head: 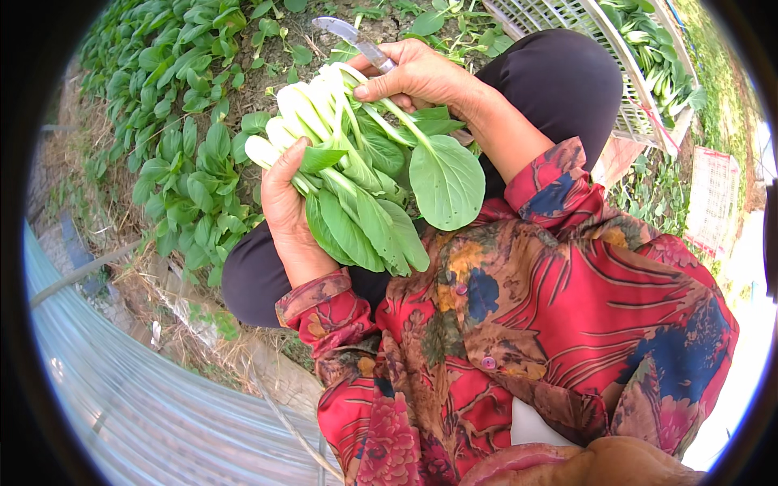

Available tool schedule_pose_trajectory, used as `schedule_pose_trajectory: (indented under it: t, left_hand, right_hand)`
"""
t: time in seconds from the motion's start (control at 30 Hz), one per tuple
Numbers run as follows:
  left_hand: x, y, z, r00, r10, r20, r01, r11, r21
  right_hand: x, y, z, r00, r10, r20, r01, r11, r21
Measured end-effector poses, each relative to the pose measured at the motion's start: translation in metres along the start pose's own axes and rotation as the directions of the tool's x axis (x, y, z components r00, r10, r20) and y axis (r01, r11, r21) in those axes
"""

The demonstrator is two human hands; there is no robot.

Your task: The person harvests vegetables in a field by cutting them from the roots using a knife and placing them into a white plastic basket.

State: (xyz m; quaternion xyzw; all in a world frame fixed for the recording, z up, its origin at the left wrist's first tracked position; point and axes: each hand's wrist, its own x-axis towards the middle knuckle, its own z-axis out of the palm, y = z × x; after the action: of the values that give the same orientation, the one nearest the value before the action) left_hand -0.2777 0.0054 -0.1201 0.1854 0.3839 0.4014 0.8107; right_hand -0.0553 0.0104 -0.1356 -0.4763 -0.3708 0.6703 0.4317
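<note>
A bunch of cut leafy greens with pale stems, like bok choy, is held between both hands at the upper middle. My left hand wraps the bunch from the left, its thumb over the white stem bases. A short curved knife lies in my right hand, its blade pointing up and left, away from the bunch. The thumb and fingers of that hand also pinch a stem with a large round leaf, which hangs down to the right of the bunch. The knife's handle is mostly hidden in the hand.
Growing greens fill the bed at the left and top left. A white plastic crate holding cut greens stands at the upper right, and a flat red-and-white slatted thing lies below it. Translucent sheeting and a pole are at the lower left.
</note>
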Motion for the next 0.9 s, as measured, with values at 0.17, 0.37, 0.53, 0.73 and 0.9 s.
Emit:
schedule_pose_trajectory:
  t: [0.17,0.37,0.53,0.73,0.9]
  left_hand:
    - [-0.01,-0.001,0.014,0.997,-0.009,0.081,0.021,0.989,-0.149]
    - [-0.01,0.007,0.007,0.995,0.007,0.101,0.008,0.989,-0.147]
    - [-0.008,-0.001,0.021,0.995,0.011,0.102,-0.001,0.996,-0.092]
    - [-0.01,0.004,0.017,0.986,0.046,0.16,-0.051,0.998,0.028]
    - [-0.002,0.0,0.001,0.996,0.043,0.081,-0.043,0.999,0.006]
  right_hand:
    - [-0.005,0.008,0.008,0.998,-0.024,-0.052,0.033,0.983,0.181]
    - [-0.004,0.016,0.026,0.995,0.002,-0.1,0.035,0.928,0.372]
    - [-0.002,0.036,0.026,0.992,-0.118,-0.053,0.129,0.886,0.445]
    - [-0.005,0.018,0.023,0.992,-0.098,-0.075,0.114,0.962,0.249]
    - [-0.008,0.005,0.017,0.992,-0.08,-0.096,0.082,0.996,0.018]
